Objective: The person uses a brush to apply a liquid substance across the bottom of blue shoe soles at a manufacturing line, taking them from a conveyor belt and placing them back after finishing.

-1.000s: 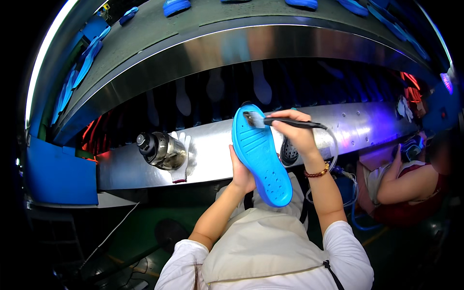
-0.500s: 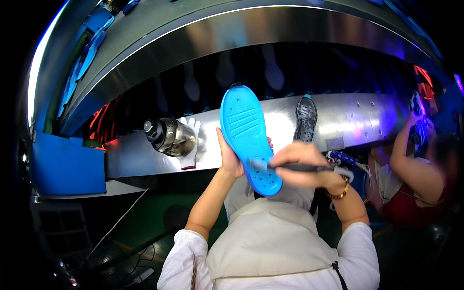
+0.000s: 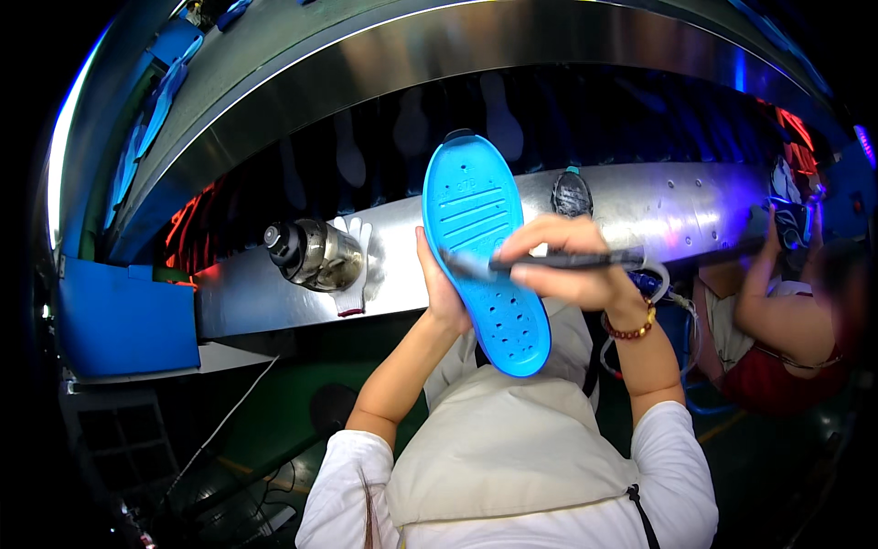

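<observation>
My left hand (image 3: 444, 291) grips a bright blue shoe sole (image 3: 476, 188) by its left edge, some fingers hidden behind it. The sole is held up with its ridged, hole-dotted face in view and a black tip at its far end. Pinched in my right hand (image 3: 576, 265) is a black-handled brush (image 3: 470, 265) with a pale tube at its rear. Its blurred bristles lie across the middle of the sole. Beyond my right hand, a dark speckled shoe part (image 3: 572, 195) lies on the metal ledge (image 3: 393, 242).
A dark-capped, stained bottle (image 3: 315, 256) stands on the ledge against a white glove (image 3: 354, 295). Behind the ledge is a dark slot under a curved metal machine edge (image 3: 366, 87). A blue box (image 3: 133, 316) sits at left. At right a co-worker's arms (image 3: 777, 302) hold a dark shoe.
The brush has moved up and left from the sole's near end to its middle. The sole has shifted slightly right relative to the ledge and now covers less of the bristles' earlier spot.
</observation>
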Demonstrator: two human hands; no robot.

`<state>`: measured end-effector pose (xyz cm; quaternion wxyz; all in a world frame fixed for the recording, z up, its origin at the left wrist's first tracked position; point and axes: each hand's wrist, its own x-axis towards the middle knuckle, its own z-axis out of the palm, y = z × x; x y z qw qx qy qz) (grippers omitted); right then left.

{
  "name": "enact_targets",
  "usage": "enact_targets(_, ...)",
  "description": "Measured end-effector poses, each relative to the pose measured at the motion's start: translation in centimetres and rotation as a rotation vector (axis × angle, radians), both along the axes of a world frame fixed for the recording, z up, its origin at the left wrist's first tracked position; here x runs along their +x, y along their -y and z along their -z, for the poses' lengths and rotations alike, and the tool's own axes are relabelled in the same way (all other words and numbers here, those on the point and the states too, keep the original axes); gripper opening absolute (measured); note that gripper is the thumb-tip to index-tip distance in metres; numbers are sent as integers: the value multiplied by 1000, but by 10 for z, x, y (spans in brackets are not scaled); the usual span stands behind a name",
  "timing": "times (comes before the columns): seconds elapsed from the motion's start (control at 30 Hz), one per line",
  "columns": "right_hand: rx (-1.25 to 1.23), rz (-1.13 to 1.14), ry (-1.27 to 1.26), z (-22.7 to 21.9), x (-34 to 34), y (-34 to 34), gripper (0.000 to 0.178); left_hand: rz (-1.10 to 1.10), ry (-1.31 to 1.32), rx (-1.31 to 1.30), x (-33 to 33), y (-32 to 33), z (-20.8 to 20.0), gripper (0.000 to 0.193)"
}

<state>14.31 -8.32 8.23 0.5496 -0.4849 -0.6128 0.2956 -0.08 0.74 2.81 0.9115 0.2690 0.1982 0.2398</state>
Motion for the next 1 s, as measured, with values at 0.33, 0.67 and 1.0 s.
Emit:
enact_targets(0.33,87,-147,70,0,1,16,20,-79,149,125,5,-21,-11,97)
enact_targets(0.67,53,-256,43,10,7,31,22,-126,361,125,2,-35,-28,89)
enact_targets(1.0,23,-231,-304,36,9,35,26,-60,381,211,4,-45,-39,90)
